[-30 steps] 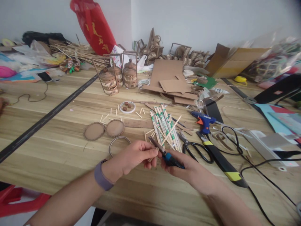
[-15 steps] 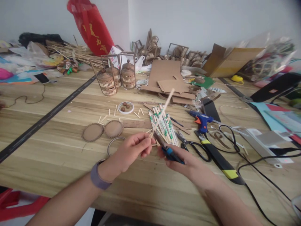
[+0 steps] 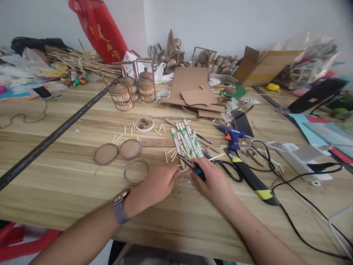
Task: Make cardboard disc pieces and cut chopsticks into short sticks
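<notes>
My right hand (image 3: 213, 178) is closed around a pair of pliers (image 3: 188, 161) with blue and black handles, jaws pointing left over the wrapped chopsticks (image 3: 190, 138). My left hand (image 3: 157, 184), a watch on its wrist, pinches a thin chopstick (image 3: 183, 170) close to the pliers. Whether the jaws touch the stick is hard to make out. Short cut pieces of stick (image 3: 166, 157) lie just beyond my hands. To the left are a bare ring (image 3: 137, 159) and two cardboard discs (image 3: 106, 154) with ridged rims.
Black-handled scissors (image 3: 231, 171), a blue glue gun (image 3: 234, 136) and a black-and-yellow cutter (image 3: 252, 180) lie at right among cables. A white ring (image 3: 145, 129) surrounds several brown beads. Small lidded baskets in frames (image 3: 121, 97) stand behind, beside stacked cardboard (image 3: 190, 81).
Both hands have tilted down and come closer to the table. The chopstick that pointed up and away now lies low between them. The view has shifted slightly.
</notes>
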A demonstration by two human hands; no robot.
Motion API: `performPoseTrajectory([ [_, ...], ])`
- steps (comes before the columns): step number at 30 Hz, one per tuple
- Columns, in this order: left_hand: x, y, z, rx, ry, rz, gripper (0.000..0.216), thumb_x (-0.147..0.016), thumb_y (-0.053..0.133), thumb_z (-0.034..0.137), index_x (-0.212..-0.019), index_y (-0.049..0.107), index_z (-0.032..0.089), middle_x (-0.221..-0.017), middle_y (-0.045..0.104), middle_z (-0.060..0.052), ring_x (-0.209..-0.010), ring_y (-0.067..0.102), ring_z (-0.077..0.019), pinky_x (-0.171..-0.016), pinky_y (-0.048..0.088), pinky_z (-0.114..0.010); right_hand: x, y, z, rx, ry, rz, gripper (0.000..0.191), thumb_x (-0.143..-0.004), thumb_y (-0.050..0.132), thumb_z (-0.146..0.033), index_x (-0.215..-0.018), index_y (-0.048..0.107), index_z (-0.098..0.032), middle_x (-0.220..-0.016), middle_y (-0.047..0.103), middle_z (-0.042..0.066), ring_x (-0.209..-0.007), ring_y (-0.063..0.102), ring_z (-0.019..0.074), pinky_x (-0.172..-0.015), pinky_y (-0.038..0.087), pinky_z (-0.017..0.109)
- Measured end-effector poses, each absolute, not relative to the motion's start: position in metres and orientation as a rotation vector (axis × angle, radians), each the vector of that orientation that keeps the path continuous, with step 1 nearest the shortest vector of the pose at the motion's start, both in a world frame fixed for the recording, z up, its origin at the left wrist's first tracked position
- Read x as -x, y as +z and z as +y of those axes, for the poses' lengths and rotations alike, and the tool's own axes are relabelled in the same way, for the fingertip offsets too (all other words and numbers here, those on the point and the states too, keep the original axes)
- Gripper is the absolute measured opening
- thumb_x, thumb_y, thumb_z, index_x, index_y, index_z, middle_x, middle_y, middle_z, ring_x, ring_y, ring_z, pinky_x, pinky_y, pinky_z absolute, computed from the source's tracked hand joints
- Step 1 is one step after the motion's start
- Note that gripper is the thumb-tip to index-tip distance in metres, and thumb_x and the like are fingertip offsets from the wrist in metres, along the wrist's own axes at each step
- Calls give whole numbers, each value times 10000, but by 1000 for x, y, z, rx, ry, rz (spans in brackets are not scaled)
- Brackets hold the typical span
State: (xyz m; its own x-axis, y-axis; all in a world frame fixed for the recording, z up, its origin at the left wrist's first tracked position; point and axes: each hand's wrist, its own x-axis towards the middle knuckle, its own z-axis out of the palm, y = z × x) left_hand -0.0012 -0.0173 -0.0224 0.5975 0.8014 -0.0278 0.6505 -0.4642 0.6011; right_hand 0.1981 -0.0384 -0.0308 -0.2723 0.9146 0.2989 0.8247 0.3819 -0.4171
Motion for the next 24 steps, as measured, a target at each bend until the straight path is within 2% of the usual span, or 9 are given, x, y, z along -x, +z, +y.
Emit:
performPoseTrajectory([
  [4, -2, -25, -19, -2342, 215, 1252, 314, -984, 326, 278, -950, 614, 157, -895, 728, -132, -806, 689, -277, -661, 445, -338, -192, -35, -39, 1637, 124, -2178, 115, -889, 533, -250, -956, 592, -177, -872, 662, 77, -769, 643, 248, -641, 451, 316],
  [9, -5, -23, -22, -2386, 163, 1283, 354, -988, 309, 296, -951, 638, 169, -898, 742, -126, -801, 705, -281, -658, 475, -345, -187, -34, -43, 1754, -24, -2218, 88, -873, 566, -266, -855, 580, -181, -784, 646, 65, -690, 622, 234, -574, 369, 296],
  [12, -8, -19, -25, -2385, 120, 1325, 360, -983, 313, 290, -964, 650, 165, -874, 743, -128, -778, 706, -274, -656, 482, -344, -182, -34, -45, 1806, -60, -2247, 66, -852, 581, -247, -846, 569, -183, -785, 644, 65, -694, 621, 232, -575, 352, 295],
  [15, -9, -19, -27, -2382, 76, 1360, 365, -962, 318, 241, -890, 663, 144, -853, 734, -152, -755, 695, -279, -652, 472, -350, -178, -35, -46, 1841, -87, -2268, 42, -817, 587, -218, -823, 559, -186, -796, 639, 72, -701, 615, 239, -602, 360, 303],
  [19, -3, -21, -20, -2183, 298, 1230, 336, -957, 366, 302, -808, 629, 156, -777, 696, -103, -710, 646, -226, -621, 434, -304, -186, -30, -42, 1728, 170, -2184, 94, -861, 512, -257, -787, 525, -199, -770, 621, 58, -669, 586, 208, -587, 381, 285],
  [22, 4, -21, -11, -1735, 430, 991, 362, -953, 380, 451, -832, 583, 177, -589, 573, 7, -535, 528, -134, -523, 378, -239, -197, -19, -38, 1569, 492, -2029, 179, -910, 466, -322, -777, 511, -212, -715, 595, 18, -641, 562, 168, -579, 412, 252],
  [24, 5, -20, -7, -1408, 464, 919, 375, -918, 425, 519, -844, 557, 176, -528, 527, 42, -458, 466, -102, -477, 347, -216, -201, -12, -38, 1492, 592, -1968, 177, -920, 466, -331, -803, 529, -215, -714, 595, 6, -646, 563, 155, -594, 433, 241],
])
